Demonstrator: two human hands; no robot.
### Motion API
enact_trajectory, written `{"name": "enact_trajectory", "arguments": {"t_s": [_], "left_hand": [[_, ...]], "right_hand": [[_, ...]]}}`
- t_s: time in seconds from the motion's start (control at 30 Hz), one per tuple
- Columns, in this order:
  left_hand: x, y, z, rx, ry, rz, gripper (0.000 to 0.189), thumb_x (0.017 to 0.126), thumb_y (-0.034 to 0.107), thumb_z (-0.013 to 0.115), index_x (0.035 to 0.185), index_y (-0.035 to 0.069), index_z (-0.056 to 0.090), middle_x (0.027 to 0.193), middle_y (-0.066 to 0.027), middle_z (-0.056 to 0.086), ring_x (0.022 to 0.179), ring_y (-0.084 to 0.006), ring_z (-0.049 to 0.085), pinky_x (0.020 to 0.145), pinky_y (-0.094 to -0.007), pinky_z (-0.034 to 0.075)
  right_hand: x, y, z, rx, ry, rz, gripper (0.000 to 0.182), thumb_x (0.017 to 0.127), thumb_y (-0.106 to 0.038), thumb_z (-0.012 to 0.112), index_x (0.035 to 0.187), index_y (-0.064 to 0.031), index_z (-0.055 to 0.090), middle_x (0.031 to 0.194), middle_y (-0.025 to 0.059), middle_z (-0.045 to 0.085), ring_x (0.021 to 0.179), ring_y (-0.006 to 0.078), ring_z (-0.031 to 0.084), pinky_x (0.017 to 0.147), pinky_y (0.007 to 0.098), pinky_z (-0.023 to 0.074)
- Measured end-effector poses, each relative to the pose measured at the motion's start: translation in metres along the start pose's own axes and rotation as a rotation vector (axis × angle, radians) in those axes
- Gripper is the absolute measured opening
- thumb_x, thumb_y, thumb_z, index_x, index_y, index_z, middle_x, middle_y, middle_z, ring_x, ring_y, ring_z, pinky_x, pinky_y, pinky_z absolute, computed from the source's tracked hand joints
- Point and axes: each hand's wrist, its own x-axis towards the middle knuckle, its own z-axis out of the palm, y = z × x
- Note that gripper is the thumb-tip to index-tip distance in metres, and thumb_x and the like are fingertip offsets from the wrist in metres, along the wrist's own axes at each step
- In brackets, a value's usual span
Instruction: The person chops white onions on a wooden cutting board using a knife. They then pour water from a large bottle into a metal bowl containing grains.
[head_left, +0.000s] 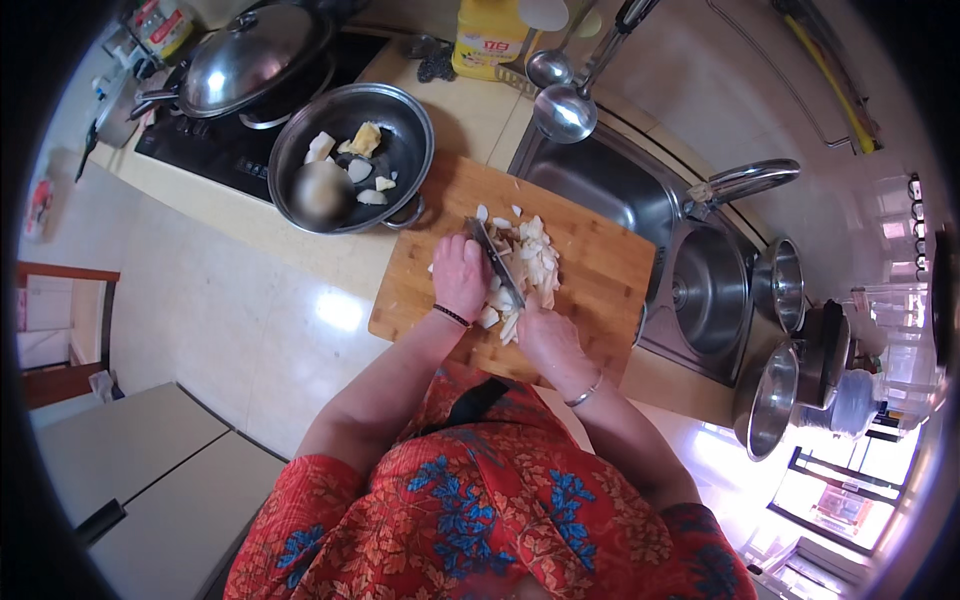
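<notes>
My right hand (552, 335) is closed round the handle of a kitchen knife (498, 264), whose wide blade stands on edge over a wooden cutting board (600, 281). Against the blade's left side my left hand (461, 271) presses down with bent fingers; what lies under them is mostly hidden. Pale sliced pieces of food (538, 259) lie heaped to the right of the blade, with a few more below and above it. At the board's upper left stands a metal pan (409, 112) holding larger white and yellowish chunks; part of its inside is blurred.
A lidded wok (247, 56) sits on the black cooktop (202, 150). Beyond the board is a double steel sink (600, 176) with a faucet (750, 180). Ladles (566, 112) hang above the sink's near corner, beside a yellow jug (487, 45). Metal bowls (772, 401) stand at right.
</notes>
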Motion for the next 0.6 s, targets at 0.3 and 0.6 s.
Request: {"name": "enact_trajectory", "arguments": {"t_s": [0.3, 0.6], "left_hand": [[-0.002, 0.001, -0.004, -0.021, -0.049, -0.039, 0.018, 0.075, 0.007, 0.062, 0.087, 0.002, 0.049, 0.089, -0.0173, 0.052, 0.088, -0.0368, 0.050, 0.077, -0.0459, 0.042], [0.004, -0.018, -0.013, -0.047, -0.014, -0.024, 0.014, 0.081, 0.006, 0.062, 0.089, 0.001, 0.052, 0.093, -0.0170, 0.055, 0.088, -0.0364, 0.051, 0.079, -0.0446, 0.043]], "right_hand": [[0.008, -0.001, 0.008, 0.066, -0.018, 0.047, 0.025, 0.093, -0.022, 0.046, 0.100, 0.0020, 0.047, 0.072, 0.0268, 0.063, 0.069, 0.0460, 0.063, 0.065, 0.0555, 0.0495], [0.008, 0.001, 0.001, 0.047, -0.062, 0.025, 0.024, 0.094, -0.022, 0.045, 0.098, 0.0011, 0.047, 0.072, 0.0271, 0.062, 0.071, 0.0453, 0.063, 0.066, 0.0554, 0.0494]]}}
